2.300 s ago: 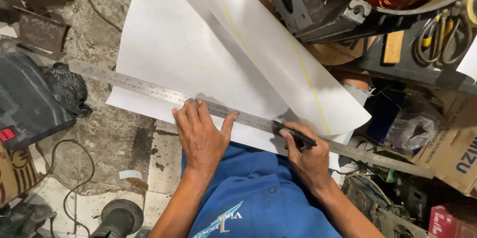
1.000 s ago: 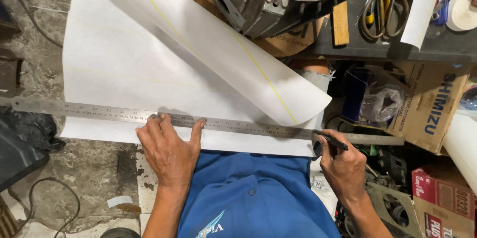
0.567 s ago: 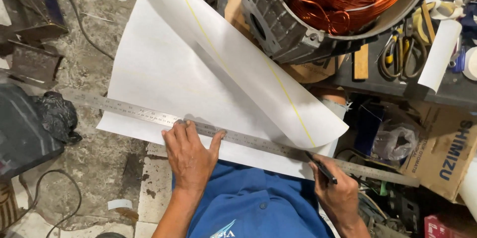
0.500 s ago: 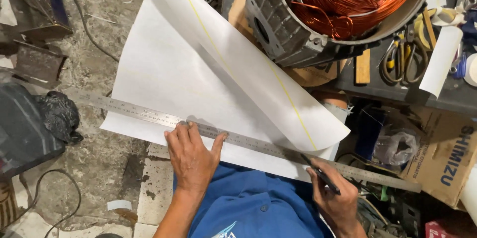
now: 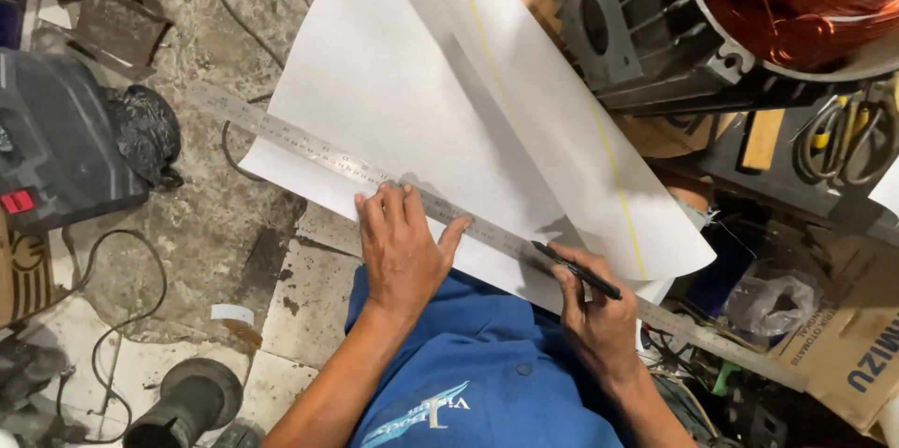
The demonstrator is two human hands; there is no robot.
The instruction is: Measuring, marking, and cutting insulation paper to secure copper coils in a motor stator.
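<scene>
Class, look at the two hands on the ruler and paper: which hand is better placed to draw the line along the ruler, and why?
Probably the right hand: it holds the pen, tip at the ruler. The left hand lies flat on the ruler, over the paper.

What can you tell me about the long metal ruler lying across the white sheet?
The long, flat, silver metal ruler, with fine graduations along its length, lies diagonally from upper left to lower right across the lower edge of the large white paper sheet. The left hand presses flat on its middle. The right hand holds a slim black pen with its tip at the ruler's edge. Both ends overhang the sheet.
</scene>
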